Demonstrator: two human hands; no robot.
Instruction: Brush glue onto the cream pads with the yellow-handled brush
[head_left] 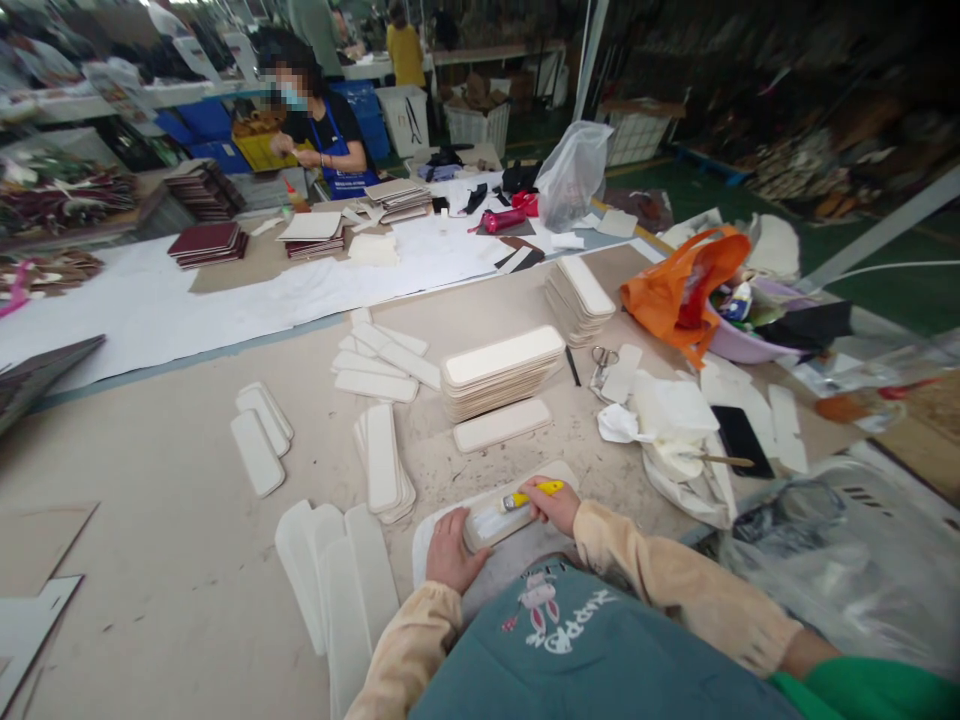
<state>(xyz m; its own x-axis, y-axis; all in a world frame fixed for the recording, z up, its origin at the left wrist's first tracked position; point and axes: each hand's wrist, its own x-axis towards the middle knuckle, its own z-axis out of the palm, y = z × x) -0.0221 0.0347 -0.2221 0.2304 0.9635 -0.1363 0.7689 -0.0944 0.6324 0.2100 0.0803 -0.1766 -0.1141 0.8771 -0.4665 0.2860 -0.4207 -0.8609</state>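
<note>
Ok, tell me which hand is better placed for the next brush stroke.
Probably the right hand: it grips the yellow brush, bristles at the pale strip, while the left hand rests at the strip's left end.

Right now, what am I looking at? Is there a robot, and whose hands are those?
There's no robot here. A person wears one camera on their head, and it looks forward and down at their own bare hands. The left hand rests on a pale strip; the right hand holds a yellow brush over it. On the table are a stack of pale pieces, some loose pieces and scissors.
</note>
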